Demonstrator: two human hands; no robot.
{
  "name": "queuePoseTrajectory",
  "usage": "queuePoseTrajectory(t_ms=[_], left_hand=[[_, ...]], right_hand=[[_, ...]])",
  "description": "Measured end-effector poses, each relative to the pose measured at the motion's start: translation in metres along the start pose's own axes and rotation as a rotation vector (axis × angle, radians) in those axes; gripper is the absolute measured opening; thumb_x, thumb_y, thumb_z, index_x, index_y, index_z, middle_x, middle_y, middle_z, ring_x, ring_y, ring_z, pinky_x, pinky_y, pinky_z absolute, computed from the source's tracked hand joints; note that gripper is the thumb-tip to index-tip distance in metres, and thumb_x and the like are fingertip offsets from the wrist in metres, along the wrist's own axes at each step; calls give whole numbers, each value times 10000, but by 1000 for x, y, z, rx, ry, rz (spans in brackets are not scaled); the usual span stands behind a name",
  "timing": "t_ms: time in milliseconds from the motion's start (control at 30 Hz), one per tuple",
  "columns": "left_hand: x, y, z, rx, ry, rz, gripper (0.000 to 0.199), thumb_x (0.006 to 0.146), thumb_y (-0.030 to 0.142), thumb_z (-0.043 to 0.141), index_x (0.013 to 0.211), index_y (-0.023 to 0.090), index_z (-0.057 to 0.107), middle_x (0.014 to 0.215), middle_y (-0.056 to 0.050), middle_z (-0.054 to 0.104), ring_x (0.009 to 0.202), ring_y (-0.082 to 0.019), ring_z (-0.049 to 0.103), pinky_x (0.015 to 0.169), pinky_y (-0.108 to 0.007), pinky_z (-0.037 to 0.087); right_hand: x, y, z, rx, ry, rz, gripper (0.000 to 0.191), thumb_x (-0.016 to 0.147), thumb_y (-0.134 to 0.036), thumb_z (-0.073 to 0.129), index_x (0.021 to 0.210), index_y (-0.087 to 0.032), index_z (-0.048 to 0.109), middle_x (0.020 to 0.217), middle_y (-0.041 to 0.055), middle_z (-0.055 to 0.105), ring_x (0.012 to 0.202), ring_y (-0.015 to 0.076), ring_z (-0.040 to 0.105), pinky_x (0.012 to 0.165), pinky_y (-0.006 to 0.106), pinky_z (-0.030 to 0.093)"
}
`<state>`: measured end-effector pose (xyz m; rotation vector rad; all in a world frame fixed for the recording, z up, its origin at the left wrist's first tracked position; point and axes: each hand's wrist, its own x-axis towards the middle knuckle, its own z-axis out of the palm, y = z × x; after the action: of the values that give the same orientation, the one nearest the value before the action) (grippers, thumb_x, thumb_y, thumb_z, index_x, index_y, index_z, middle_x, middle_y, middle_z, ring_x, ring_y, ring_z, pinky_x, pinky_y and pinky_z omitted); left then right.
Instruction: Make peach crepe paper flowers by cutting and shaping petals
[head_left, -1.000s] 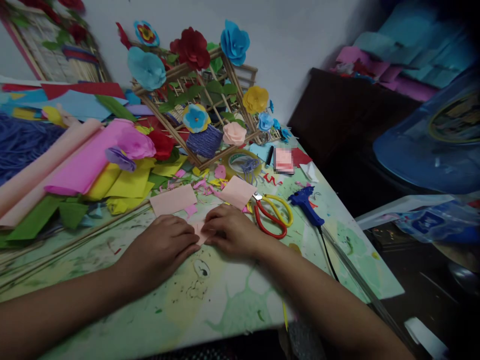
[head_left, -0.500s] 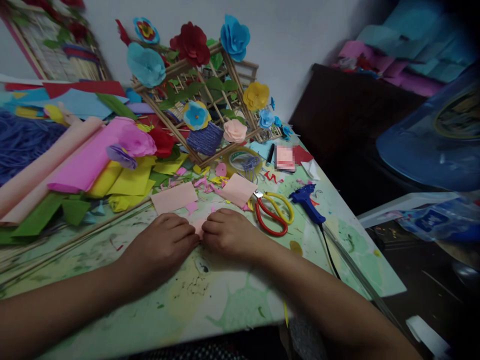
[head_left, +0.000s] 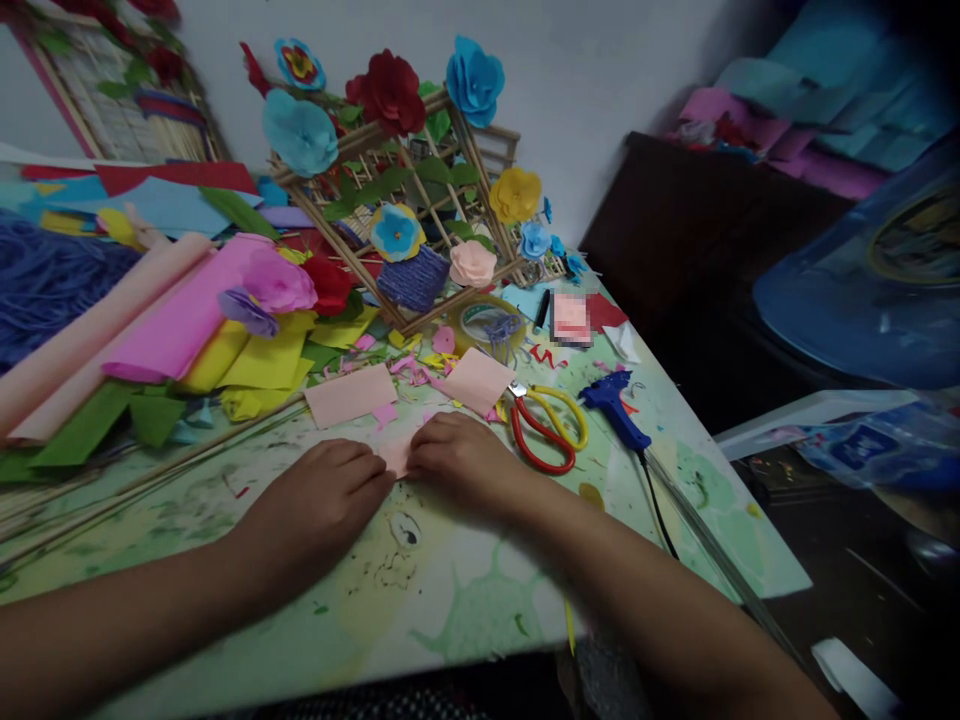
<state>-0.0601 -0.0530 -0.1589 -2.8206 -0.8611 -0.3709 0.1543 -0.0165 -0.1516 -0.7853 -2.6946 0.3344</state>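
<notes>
Between my two hands is a small piece of pale pink paper (head_left: 397,458), mostly covered by my fingers. My left hand (head_left: 334,497) has its fingers curled on the paper's left end. On the right end, my right hand (head_left: 457,462) is closed in the same way. Just beyond my left hand lies a pale pink paper rectangle (head_left: 351,394). Another pink paper piece (head_left: 478,380) lies past my right hand, partly under the tip of the scissors (head_left: 550,430), which have one red and one yellow handle.
A blue glue gun (head_left: 619,408) with a black cord lies right of the scissors. A stick frame with paper flowers (head_left: 390,90) stands at the back. Rolled pink paper (head_left: 176,320) and thin sticks (head_left: 161,470) lie left. A tape roll (head_left: 487,325) sits behind the paper scraps.
My left hand has shifted slightly away from my right, and more of the pink paper shows between them. The whole view has moved a little.
</notes>
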Motion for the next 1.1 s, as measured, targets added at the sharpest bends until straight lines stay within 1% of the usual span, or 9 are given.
queuePoseTrajectory(t_ms=[100,233,400,567,667,733,867,1000,1100], left_hand=[[-4,6,1,-28,15,-66,272,919,154,397,925,125,668,795,-85,624,755,-236,532,695,-398,440],[-7,7,3,-72,-11,-141,255,923,186,419,887,130,665,785,-84,608,736,-227,522,679,-379,433],[-9,5,5,-23,-27,-72,229,907,146,431,905,119,659,799,-96,593,746,-236,505,682,-400,437],[-9,6,2,-7,-19,-47,224,893,119,434,882,124,658,797,-99,597,756,-244,510,694,-420,455],[-7,6,0,-9,-8,-49,231,898,124,431,862,131,659,788,-91,608,759,-238,528,731,-431,469],[-7,6,0,-20,8,-48,243,903,122,421,871,135,662,792,-80,623,758,-223,546,817,-457,468],[-9,8,0,-15,7,-72,269,919,154,405,901,130,672,810,-72,656,783,-209,588,980,-503,403],[-12,10,-2,83,40,-5,362,899,85,317,1020,97,658,901,-115,691,869,-236,616,1003,-520,382],[-12,9,-4,115,17,39,421,853,31,291,1108,50,625,875,-133,690,840,-254,629,960,-546,405]], right_hand=[[1,0,-1,143,35,99,171,933,-264,536,892,-177,677,905,45,666,883,154,532,804,276,385],[3,-4,0,175,53,179,175,926,-254,540,845,-157,660,827,44,629,834,153,512,781,269,376],[4,-10,3,138,69,275,138,909,-236,552,845,-163,650,831,30,584,833,150,489,766,264,364],[5,-14,6,37,102,357,173,904,-268,559,799,-155,637,852,44,563,849,167,475,776,287,356],[8,-16,7,-27,98,365,182,901,-258,553,767,-157,623,837,48,562,842,181,467,760,303,346],[9,-18,7,-43,91,354,182,900,-248,546,757,-159,615,841,49,565,841,184,463,751,307,342],[9,-19,5,-30,80,352,178,906,-239,527,769,-163,611,866,53,566,851,185,463,755,312,341],[9,-19,4,-19,70,357,183,908,-229,512,767,-163,609,868,57,570,848,186,462,742,313,338],[8,-18,4,-12,77,353,178,905,-232,516,768,-164,607,876,56,574,851,183,467,738,309,341]])
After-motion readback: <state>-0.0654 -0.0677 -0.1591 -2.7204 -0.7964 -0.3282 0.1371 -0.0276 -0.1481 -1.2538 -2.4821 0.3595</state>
